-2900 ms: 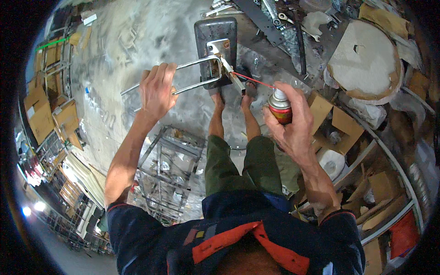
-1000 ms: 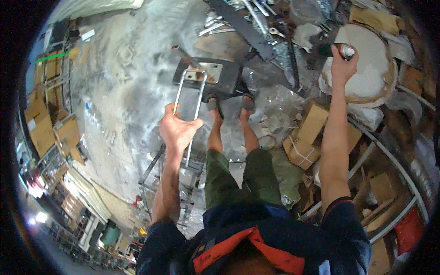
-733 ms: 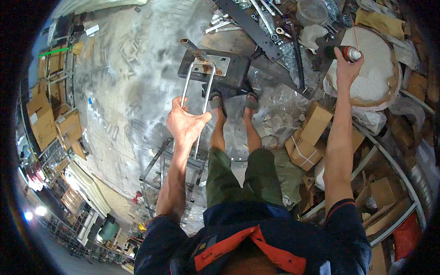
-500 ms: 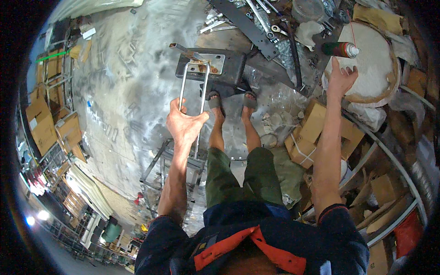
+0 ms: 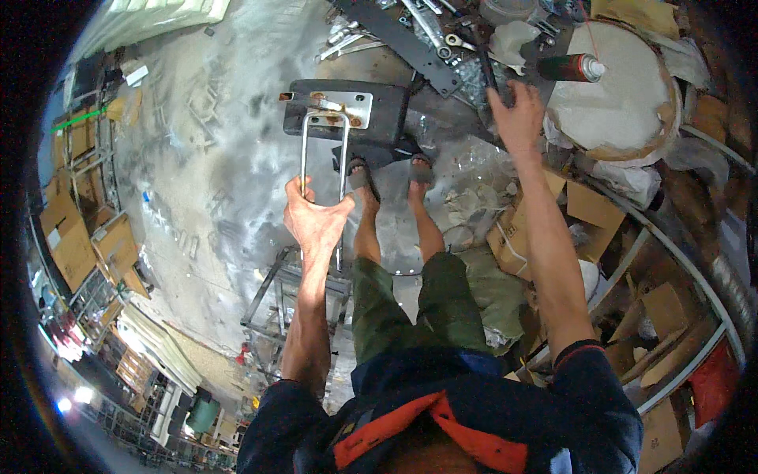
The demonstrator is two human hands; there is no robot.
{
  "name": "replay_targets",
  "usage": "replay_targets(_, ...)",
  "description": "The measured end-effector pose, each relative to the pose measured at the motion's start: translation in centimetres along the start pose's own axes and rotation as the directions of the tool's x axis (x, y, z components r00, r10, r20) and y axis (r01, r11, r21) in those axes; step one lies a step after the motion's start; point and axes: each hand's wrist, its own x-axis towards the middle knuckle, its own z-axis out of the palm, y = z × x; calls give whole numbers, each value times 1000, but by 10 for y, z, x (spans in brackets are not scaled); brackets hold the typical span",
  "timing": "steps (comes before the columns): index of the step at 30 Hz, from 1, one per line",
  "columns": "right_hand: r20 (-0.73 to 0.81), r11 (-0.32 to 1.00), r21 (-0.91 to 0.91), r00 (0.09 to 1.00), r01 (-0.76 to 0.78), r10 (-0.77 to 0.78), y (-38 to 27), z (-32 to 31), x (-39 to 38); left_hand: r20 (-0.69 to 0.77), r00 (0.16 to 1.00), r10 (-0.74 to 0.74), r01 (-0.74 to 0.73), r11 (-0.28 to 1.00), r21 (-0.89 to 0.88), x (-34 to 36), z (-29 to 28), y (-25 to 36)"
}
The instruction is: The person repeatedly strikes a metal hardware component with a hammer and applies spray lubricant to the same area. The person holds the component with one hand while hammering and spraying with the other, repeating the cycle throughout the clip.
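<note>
My left hand [image 5: 316,213] is closed on a U-shaped silver metal frame [image 5: 344,158]. The frame's upper bend meets a rust-spotted plate [image 5: 359,101] with a short metal tube, on a black padded block [image 5: 382,110] near my feet. My right hand [image 5: 517,118] is open, fingers apart and slightly curled, beside a long black bar [image 5: 485,63]; whether it touches the bar I cannot tell. The spray can [image 5: 567,68] with a red straw lies on its side on a pale round disc [image 5: 612,110], above and right of my right hand.
Wrenches [image 5: 438,39] and a dark flat bar [image 5: 426,63] lie at the top. Cardboard boxes [image 5: 596,205] and a metal rail [image 5: 679,265] are to my right. A steel frame [image 5: 268,292] lies lower left, and stacked cartons [image 5: 67,237] stand at the far left.
My right hand has let go of the spray can, now lying on the disc, and has moved left toward the tools. The metal frame has swung to point toward me in my left hand.
</note>
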Motion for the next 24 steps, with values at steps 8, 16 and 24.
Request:
replay_targets(8, 637, 495, 632, 764, -596, 107, -179, -54, -117, -60, 996, -64, 60, 996, -68, -19, 17, 13)
replay_targets(16, 797, 171, 598, 603, -783, -23, -211, -49, -127, 505, 861, 58, 346, 661, -666, -42, -13, -14)
replay_targets(24, 798, 455, 592, 564, -666, -212, -172, -61, -147, 777, 444, 445, 866, 9, -500, -66, -1, -37)
